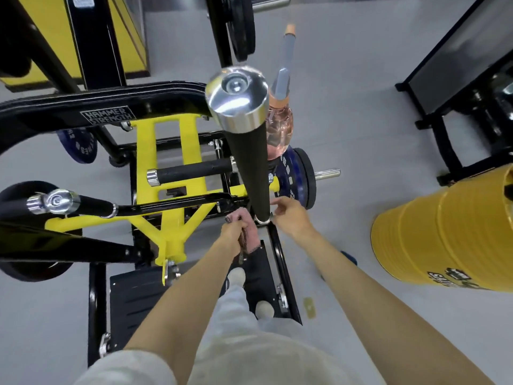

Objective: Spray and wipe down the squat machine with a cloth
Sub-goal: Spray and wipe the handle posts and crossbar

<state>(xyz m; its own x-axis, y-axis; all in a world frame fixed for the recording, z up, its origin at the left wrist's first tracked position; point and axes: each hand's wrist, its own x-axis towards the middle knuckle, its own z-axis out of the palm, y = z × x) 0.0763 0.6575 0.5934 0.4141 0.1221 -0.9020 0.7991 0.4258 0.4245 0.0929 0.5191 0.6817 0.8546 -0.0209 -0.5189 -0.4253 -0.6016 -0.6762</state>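
Note:
The black and yellow squat machine fills the left and middle of the head view. One black-gripped handle with a chrome cap rises toward me. My left hand grips a pink cloth against the frame just left of the handle's base. My right hand reaches to the right side of that base with fingers loosely bent, holding nothing. A pink spray bottle with an orange and grey top stands behind the handle, above a blue weight plate.
A yellow drum stands on the grey floor at right. Another black machine frame is at the upper right. My feet rest on the black foot platform. A second handle juts out at left.

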